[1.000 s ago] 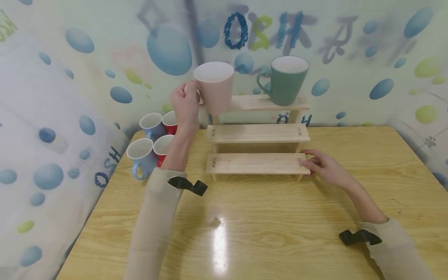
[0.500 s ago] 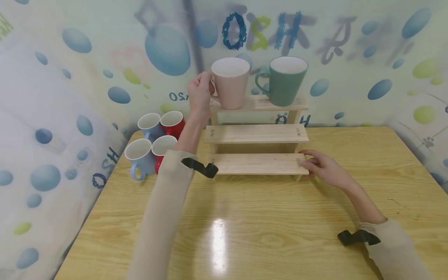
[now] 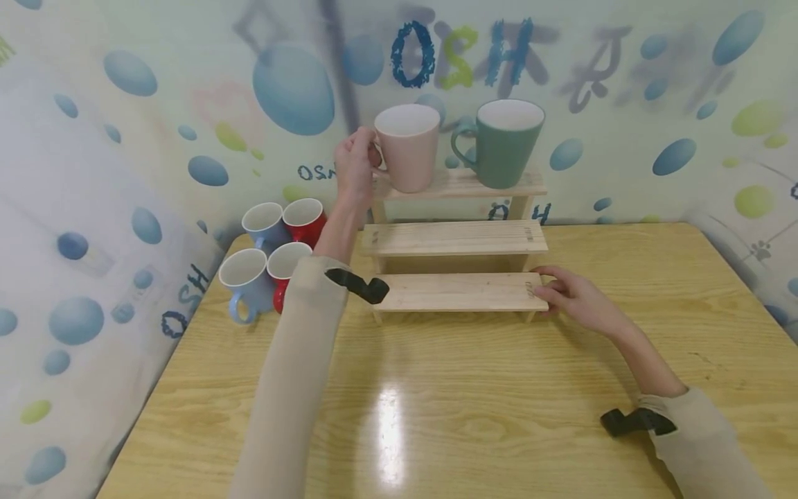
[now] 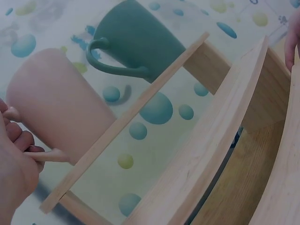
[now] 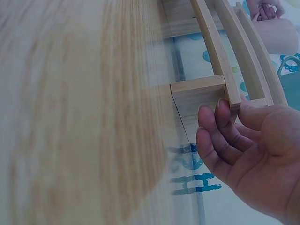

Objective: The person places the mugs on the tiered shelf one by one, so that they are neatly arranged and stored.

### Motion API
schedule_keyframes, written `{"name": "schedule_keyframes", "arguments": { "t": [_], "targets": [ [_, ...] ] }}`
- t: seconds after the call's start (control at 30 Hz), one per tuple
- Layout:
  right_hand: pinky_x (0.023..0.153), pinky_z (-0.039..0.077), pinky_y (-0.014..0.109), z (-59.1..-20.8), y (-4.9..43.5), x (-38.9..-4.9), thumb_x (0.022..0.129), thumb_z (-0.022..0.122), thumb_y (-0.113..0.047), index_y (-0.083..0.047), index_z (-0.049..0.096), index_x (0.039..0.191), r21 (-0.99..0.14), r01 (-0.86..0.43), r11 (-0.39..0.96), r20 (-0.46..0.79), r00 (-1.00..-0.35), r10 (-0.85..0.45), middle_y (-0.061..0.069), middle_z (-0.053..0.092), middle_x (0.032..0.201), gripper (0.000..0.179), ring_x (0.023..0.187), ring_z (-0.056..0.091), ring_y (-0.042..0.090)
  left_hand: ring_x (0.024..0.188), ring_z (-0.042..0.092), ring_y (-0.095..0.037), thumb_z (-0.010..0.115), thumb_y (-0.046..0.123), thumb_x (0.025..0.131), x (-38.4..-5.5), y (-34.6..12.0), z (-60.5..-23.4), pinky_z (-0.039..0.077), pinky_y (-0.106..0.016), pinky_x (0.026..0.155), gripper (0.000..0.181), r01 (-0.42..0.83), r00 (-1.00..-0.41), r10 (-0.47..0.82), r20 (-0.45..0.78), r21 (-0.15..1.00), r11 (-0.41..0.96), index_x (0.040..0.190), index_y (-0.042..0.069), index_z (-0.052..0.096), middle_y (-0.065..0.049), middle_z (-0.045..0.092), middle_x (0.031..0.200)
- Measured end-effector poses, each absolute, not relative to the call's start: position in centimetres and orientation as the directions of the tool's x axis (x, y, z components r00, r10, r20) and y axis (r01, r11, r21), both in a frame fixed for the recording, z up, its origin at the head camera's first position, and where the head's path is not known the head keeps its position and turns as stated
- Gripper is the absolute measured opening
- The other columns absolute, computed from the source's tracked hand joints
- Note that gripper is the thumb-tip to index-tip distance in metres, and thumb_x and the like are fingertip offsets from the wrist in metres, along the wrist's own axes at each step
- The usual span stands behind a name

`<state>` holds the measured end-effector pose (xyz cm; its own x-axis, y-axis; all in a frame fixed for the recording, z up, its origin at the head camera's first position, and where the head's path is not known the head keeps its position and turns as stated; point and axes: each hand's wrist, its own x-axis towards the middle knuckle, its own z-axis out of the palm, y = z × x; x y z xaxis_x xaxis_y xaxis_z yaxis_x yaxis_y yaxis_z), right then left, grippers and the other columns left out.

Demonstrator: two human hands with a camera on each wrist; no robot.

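A pink mug [image 3: 408, 152] with a white inside stands upright on the left part of the top step of a three-tier wooden rack [image 3: 461, 239]. My left hand [image 3: 355, 166] grips its handle, fingers curled through it in the left wrist view. To its right on the same step is a green mug [image 3: 508, 145], its handle turned left toward the pink one. My right hand [image 3: 580, 298] pinches the right end of the lowest step; in the right wrist view the thumb [image 5: 255, 115] lies on top and curled fingers come from below.
Left of the rack, two light blue mugs [image 3: 249, 277] and two red mugs [image 3: 305, 218] stand grouped on the wooden table [image 3: 486, 409]. My left forearm partly covers the front red one. A patterned wall [image 3: 580, 41] rises close behind the rack.
My left hand has carried the pink mug right and set it on the top step beside the green mug. It still holds the handle. The right hand stays at the lowest step.
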<state>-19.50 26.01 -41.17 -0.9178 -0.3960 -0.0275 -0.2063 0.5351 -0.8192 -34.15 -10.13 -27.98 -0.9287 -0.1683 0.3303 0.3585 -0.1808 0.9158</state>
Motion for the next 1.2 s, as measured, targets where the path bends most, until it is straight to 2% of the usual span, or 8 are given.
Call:
{"name": "schedule_keyframes", "arguments": {
  "t": [0.17,0.3,0.43,0.57,0.67,0.77,0.97,1.2],
  "targets": [
    [0.082,0.056,0.029,-41.2,26.0,-19.6,0.107,0.051,-0.017,0.011,0.033,0.147,-0.817,-0.209,0.537,-0.027,-0.917,-0.397,0.023,0.070,0.107,0.052,0.081,0.072,0.023,0.063,0.040,-0.018,0.050,0.014,0.096,-34.4,-10.6,-28.1,0.034,-0.028,0.067,0.039,0.365,-0.930,-0.119,0.348,0.914,-0.178,0.058,0.014,0.043,-0.001,0.042,0.059],
    [0.081,0.054,0.024,-41.2,26.0,-19.6,0.107,0.051,-0.018,0.011,0.033,0.147,-0.813,-0.209,0.544,-0.027,-0.919,-0.394,0.022,0.070,0.107,0.053,0.081,0.072,0.023,0.062,0.037,-0.019,0.049,0.011,0.098,-34.3,-10.8,-28.0,0.033,-0.029,0.066,0.041,0.378,-0.925,-0.067,0.373,0.895,-0.236,0.058,0.013,0.041,-0.002,0.037,0.058],
    [0.082,0.055,0.030,-41.1,26.0,-19.6,0.107,0.051,-0.017,0.012,0.033,0.147,-0.812,-0.210,0.545,-0.026,-0.920,-0.392,0.024,0.070,0.107,0.053,0.081,0.072,0.024,0.061,0.040,-0.018,0.049,0.011,0.099,-34.2,-11.1,-28.0,0.036,-0.029,0.066,0.039,0.380,-0.924,-0.044,0.380,0.896,-0.231,0.060,0.010,0.043,-0.003,0.041,0.061],
    [0.084,0.056,0.039,-41.0,25.9,-19.4,0.107,0.050,-0.017,0.012,0.032,0.148,-0.819,-0.200,0.537,-0.033,-0.919,-0.392,0.025,0.069,0.109,0.054,0.082,0.073,0.024,0.067,0.049,-0.017,0.050,0.011,0.099,-33.9,-11.3,-28.1,0.043,-0.028,0.072,0.032,0.370,-0.929,-0.052,0.367,0.908,-0.198,0.067,0.010,0.051,-0.003,0.050,0.068],
    [0.085,0.056,0.042,-41.0,25.8,-19.3,0.107,0.050,-0.017,0.012,0.031,0.148,-0.826,-0.196,0.529,-0.035,-0.918,-0.394,0.025,0.069,0.109,0.054,0.083,0.072,0.025,0.076,0.054,-0.016,0.050,0.012,0.099,-33.6,-11.6,-28.1,0.046,-0.029,0.082,0.023,0.369,-0.929,-0.046,0.367,0.909,-0.195,0.077,0.010,0.057,-0.003,0.055,0.078],
    [0.084,0.056,0.041,-41.0,25.9,-19.3,0.107,0.051,-0.018,0.011,0.031,0.148,-0.827,-0.198,0.526,-0.033,-0.917,-0.397,0.022,0.070,0.106,0.054,0.083,0.072,0.025,0.090,0.057,-0.019,0.048,0.016,0.102,-33.0,-12.0,-28.2,0.046,-0.031,0.092,0.015,0.364,-0.931,-0.044,0.362,0.918,-0.157,0.096,0.010,0.060,-0.004,0.059,0.094],
    [0.084,0.056,0.038,-41.0,25.9,-19.3,0.107,0.051,-0.017,0.011,0.031,0.148,-0.827,-0.202,0.524,-0.031,-0.915,-0.402,0.019,0.070,0.103,0.054,0.081,0.072,0.024,0.115,0.053,-0.025,0.045,0.026,0.104,-31.4,-12.7,-28.0,0.042,-0.029,0.101,0.037,0.322,-0.946,-0.067,0.319,0.946,-0.048,0.133,0.005,0.052,-0.012,0.056,0.123],
    [0.084,0.056,0.038,-41.0,25.9,-19.3,0.107,0.051,-0.017,0.012,0.031,0.148,-0.828,-0.202,0.523,-0.030,-0.915,-0.402,0.020,0.070,0.104,0.054,0.082,0.073,0.024,0.122,0.052,-0.023,0.046,0.029,0.102,-29.7,-13.0,-27.6,0.041,-0.033,0.104,0.051,0.301,-0.942,-0.142,0.303,0.953,0.041,0.145,0.003,0.043,-0.010,0.050,0.140]
  ]
}}
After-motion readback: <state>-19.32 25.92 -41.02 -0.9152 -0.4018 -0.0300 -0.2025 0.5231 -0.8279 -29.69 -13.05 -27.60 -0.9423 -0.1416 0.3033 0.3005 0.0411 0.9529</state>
